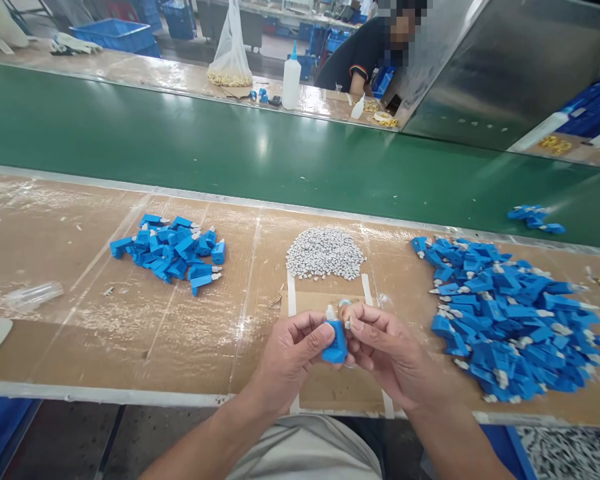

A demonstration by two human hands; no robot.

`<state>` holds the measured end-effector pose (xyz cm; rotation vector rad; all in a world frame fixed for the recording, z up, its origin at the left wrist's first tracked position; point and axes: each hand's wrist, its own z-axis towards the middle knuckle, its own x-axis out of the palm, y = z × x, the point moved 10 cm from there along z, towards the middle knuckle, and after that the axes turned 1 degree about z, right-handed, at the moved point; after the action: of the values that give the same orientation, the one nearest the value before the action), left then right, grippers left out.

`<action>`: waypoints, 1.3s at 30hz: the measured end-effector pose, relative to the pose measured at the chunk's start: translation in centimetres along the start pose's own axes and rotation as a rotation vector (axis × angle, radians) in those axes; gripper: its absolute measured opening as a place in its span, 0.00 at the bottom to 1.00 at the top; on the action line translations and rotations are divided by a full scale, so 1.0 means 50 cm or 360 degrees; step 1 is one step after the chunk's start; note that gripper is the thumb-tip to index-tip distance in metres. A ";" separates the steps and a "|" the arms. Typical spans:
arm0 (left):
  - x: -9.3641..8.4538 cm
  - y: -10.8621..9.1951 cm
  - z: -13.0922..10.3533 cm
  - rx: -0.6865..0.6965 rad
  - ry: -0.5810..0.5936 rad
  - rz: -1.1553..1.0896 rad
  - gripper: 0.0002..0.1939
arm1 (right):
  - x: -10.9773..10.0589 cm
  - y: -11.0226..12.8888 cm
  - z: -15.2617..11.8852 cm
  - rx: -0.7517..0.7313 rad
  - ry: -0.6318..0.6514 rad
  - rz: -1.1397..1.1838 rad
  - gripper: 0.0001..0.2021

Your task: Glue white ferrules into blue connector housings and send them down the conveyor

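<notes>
My left hand [293, 350] grips a blue plastic piece [335, 347] with a white tip pointing up, thumb across its face. Close against its right side, my right hand [385, 347] pinches a small whitish part [349, 324] between thumb and fingertips. Just beyond both hands lies a heap of small light-grey parts [325, 253]. To the left on the cardboard-covered table sits a smaller pile of blue pieces [173, 247] with white tips. A much larger pile of similar blue pieces [510, 313] spreads out at the right.
A green conveyor belt [230, 157] runs behind the cardboard table [130, 333], with a few blue pieces [535, 217] on it. Across it stand a white squeeze bottle [291, 80] and a plastic bag [230, 57]. A person [355, 53] leans there. A clear tube [35, 295] lies left.
</notes>
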<state>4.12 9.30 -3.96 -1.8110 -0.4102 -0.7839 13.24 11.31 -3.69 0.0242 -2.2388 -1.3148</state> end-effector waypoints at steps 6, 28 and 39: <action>0.001 0.010 0.005 0.0025 -0.0035 0.0102 0.15 | -0.016 0.010 -0.014 -0.0146 -0.0149 -0.0033 0.15; -0.013 -0.019 0.017 0.0211 -0.0076 0.0389 0.13 | -0.035 0.009 -0.020 -0.0361 -0.0335 -0.0287 0.13; 0.033 -0.025 0.012 0.0013 0.0162 0.0261 0.16 | -0.023 -0.009 -0.027 -0.0061 -0.0181 0.0213 0.18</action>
<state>4.73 10.16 -2.08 -1.7640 -0.1955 -0.7550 14.74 10.30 -4.05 -0.2159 -2.2653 -1.3154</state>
